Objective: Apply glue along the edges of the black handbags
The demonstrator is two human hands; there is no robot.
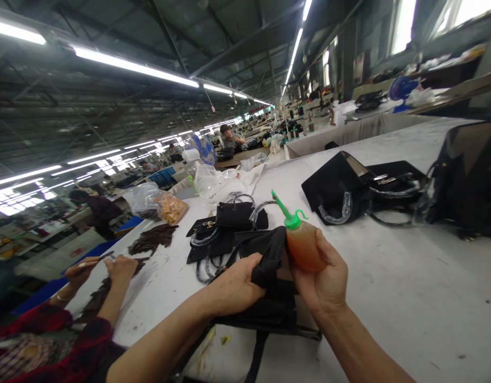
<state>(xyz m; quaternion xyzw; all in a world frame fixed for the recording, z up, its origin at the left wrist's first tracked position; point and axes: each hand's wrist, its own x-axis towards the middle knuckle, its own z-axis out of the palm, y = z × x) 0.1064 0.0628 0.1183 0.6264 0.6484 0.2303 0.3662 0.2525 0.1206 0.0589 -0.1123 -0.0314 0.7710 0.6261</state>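
Note:
My right hand (324, 279) is wrapped round a small squeeze bottle (304, 243) of orange liquid with a green pointed nozzle that aims up and to the left. My left hand (234, 287) is closed on a fold of a black bag (269, 276) that lies on the white table (408, 298) in front of me. The bottle's tip hangs just above the bag's upper edge. Part of the bag is hidden beneath both hands.
More black bags (229, 226) with plastic-wrapped handles lie just beyond, and others (360, 189) at the right. A co-worker's hands (105, 266) work on dark leather pieces (153, 238) at the left. Plastic bags (157, 202) sit further back.

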